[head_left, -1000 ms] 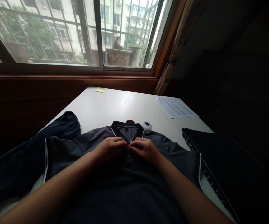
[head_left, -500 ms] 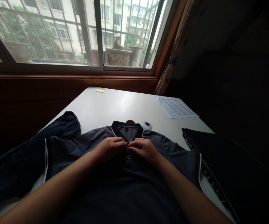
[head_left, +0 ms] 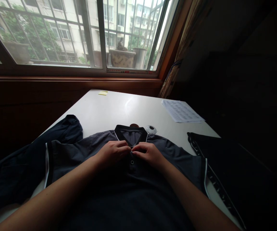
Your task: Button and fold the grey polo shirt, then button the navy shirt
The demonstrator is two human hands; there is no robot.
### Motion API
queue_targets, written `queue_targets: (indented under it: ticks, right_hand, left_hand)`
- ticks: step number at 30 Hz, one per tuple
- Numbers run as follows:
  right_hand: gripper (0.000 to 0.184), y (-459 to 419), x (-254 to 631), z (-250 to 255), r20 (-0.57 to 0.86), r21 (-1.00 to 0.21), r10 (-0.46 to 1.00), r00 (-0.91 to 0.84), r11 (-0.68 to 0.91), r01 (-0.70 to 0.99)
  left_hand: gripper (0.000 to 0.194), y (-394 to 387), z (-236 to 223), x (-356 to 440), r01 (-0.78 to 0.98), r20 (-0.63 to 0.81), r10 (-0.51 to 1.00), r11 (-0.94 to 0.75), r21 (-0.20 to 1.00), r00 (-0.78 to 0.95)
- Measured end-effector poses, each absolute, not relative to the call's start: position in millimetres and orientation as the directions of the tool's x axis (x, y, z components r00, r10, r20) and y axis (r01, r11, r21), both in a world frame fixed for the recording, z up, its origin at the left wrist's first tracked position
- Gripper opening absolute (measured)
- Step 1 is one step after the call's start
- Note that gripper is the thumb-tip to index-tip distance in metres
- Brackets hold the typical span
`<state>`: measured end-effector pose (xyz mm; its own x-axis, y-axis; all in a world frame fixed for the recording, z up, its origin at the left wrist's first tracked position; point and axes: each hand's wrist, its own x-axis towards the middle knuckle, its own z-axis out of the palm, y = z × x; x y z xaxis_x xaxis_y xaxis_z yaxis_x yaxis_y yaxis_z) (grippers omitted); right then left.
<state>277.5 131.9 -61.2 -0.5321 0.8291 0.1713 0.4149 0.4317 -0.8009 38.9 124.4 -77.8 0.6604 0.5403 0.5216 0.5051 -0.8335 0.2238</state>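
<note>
A dark grey polo shirt (head_left: 85,150) with a black collar and white piping lies front up on the white table (head_left: 119,107). My left hand (head_left: 113,152) and my right hand (head_left: 148,153) meet at the top of its button placket, just under the collar. Both hands are closed, fingertips pinching the placket edges. A button (head_left: 132,162) shows just below my fingers. My forearms lie across the shirt's body.
A dark blue garment (head_left: 15,166) is bunched at the left. A black garment with a patterned stripe (head_left: 225,166) lies at the right. A printed sheet (head_left: 181,110), a yellow sticky note (head_left: 103,93) and a small round white object (head_left: 151,129) sit farther back. A window and curtain lie beyond.
</note>
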Motion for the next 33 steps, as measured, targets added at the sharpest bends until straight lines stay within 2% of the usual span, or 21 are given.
queue_targets:
  ticks: [6,16,25,33]
  right_hand:
    - [0.010,131.9,277.9,-61.1,0.147,-0.810,0.836,-0.528,0.408,0.421]
    - [0.010,132.0,276.0,-62.2,0.149,-0.807,0.843,-0.517,0.406,0.429]
    - [0.010,132.9,275.9,-64.7,0.161,-0.807,0.845,-0.510,0.410,0.425]
    - [0.009,132.0,275.3,-65.5,0.175,-0.799,0.840,-0.514,0.426,0.424]
  left_hand:
    - [0.016,121.7,-72.2,40.2,0.492,0.510,0.566,-0.822,0.287,0.648]
    - [0.017,123.7,-77.0,40.7,0.489,0.514,0.554,-0.829,0.271,0.655]
    - [0.011,123.9,-77.7,41.2,0.472,0.553,0.554,-0.829,0.300,0.622]
    - [0.013,124.8,-80.4,41.0,0.479,0.533,0.576,-0.815,0.324,0.619]
